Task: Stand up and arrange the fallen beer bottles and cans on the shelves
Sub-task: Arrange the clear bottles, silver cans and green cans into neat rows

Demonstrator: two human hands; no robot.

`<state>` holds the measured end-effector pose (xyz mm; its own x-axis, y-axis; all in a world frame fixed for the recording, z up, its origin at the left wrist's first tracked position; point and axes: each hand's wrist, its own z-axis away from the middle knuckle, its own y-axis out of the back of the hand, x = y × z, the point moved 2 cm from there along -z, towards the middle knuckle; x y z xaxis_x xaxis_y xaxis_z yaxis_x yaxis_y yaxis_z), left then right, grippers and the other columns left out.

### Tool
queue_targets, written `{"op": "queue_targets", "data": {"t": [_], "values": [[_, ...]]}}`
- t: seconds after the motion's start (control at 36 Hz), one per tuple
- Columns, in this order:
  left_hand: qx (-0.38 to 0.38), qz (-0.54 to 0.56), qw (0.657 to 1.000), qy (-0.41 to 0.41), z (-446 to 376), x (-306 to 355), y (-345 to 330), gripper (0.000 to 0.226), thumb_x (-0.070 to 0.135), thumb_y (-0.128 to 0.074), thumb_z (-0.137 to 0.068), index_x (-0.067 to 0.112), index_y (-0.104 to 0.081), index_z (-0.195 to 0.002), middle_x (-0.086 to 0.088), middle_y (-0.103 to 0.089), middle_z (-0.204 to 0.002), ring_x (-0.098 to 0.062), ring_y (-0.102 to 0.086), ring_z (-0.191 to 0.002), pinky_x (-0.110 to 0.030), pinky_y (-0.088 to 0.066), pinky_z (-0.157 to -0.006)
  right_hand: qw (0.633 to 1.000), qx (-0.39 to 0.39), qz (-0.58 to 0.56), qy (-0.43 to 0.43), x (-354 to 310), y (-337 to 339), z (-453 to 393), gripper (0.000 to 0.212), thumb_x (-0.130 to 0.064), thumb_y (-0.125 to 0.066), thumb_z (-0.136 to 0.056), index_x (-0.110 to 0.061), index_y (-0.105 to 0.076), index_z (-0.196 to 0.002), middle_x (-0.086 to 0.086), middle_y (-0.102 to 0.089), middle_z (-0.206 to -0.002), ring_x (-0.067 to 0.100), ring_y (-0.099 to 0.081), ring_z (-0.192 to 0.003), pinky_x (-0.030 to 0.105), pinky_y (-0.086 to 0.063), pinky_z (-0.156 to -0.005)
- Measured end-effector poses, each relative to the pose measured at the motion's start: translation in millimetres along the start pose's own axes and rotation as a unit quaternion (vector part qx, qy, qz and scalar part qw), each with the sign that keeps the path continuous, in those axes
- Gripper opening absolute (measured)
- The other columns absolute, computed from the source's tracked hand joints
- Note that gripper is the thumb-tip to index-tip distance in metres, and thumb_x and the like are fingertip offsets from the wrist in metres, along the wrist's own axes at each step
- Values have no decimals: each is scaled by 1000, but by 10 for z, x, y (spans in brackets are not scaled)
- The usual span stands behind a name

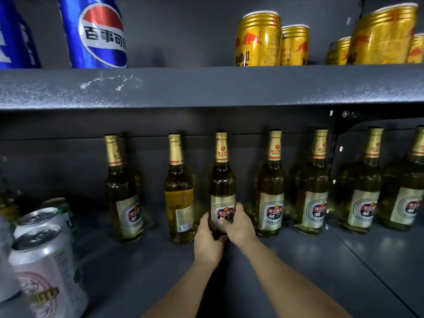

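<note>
Two bare forearms reach in from below toward the lower shelf [263, 267]. The left hand [210, 241] and the right hand [237, 224] both hold the middle beer bottle [222, 180] low on its body, fingers [230, 214] curled around the label. This bottle stands upright in a row of upright bottles along the back wall; the neighbour bottle [179, 191] on its left shows its back label. Silver cans [43, 267] stand at the left front. On the upper shelf [206, 88] stand a Pepsi can [94, 31] and gold Red Bull cans [258, 40].
</note>
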<state>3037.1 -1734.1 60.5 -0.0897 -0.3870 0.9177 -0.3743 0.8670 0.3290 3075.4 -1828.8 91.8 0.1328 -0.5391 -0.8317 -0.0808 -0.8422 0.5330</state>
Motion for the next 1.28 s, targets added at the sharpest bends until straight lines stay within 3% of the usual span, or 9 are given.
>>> {"op": "queue_targets", "data": {"t": [0.08,0.19,0.33,0.5,0.69,0.89,1.08,1.17,1.28], "values": [[32,-10,999,-9,101,-70,75,50,-3,-67,-80,25,-54,-119,5,-64,-113,-14,-62,-110,-34,-51,-99,1000,4,6,-1,7,-7,12,49,-18,-65,-90,-14,-40,-133,8,-59,-127,28,-56,-118,41,-46,-98],[188,-23,980,-60,242,90,342,29,17,-72,-83,26,-54,-104,7,-59,-94,-12,-61,-89,-31,-53,-77,1000,12,-4,-4,11,-17,37,53,-15,-67,-88,-14,-40,-133,9,-57,-129,28,-55,-118,39,-44,-98],[303,-53,950,-48,91,216,644,68,33,-82,-74,11,-46,-128,-10,-51,-122,-28,-48,-114,-43,-43,-92,997,76,7,-10,79,-97,216,66,-15,-69,-83,-17,-36,-140,6,-47,-132,29,-51,-121,40,-45,-92],[168,-7,982,82,-255,37,644,110,43,-86,-67,17,-18,-150,-13,-36,-147,-35,-34,-136,-51,-37,-108,985,159,55,37,60,-99,404,30,-6,-62,-82,-19,-51,-106,-2,-57,-104,19,-57,-98,33,-47,-74],[160,-42,983,76,-343,-179,735,73,36,-87,-67,18,-45,-125,-5,-60,-118,-27,-60,-105,-42,-52,-87,991,42,120,39,81,-154,439,22,-7,-48,-90,-21,-59,-102,-1,-65,-99,17,-59,-92,25,-43,-68],[119,-42,991,46,-86,-159,938,65,39,-88,-64,23,-51,-115,3,-66,-102,-21,-63,-96,-40,-54,-87,991,48,88,93,-123,-215,569,14,-14,-54,-90,-22,-60,-100,-5,-65,-95,17,-60,-92,27,-47,-74],[24,-10,1000,16,295,-73,1143,54,33,-89,-56,34,-55,-97,10,-68,-96,-12,-64,-93,-36,-54,-88,988,29,-139,68,-540,-158,644,22,-28,-57,-96,-19,-60,-116,-6,-61,-102,14,-57,-102,33,-47,-91],[-27,26,999,18,424,26,1113,55,26,-90,-57,33,-56,-99,6,-70,-99,-11,-66,-94,-34,-54,-88,921,-85,-373,-66,-616,-131,655,34,-23,-53,-95,-20,-57,-129,3,-61,-122,20,-54,-116,40,-41,-103],[-88,94,991,21,555,239,982,52,6,-84,-68,21,-58,-110,1,-70,-100,-9,-67,-90,-16,-53,-66,857,-199,-469,-77,-569,162,763,35,-18,-43,-95,-15,-57,-128,13,-62,-113,27,-57,-106,40,-48,-89]]}}
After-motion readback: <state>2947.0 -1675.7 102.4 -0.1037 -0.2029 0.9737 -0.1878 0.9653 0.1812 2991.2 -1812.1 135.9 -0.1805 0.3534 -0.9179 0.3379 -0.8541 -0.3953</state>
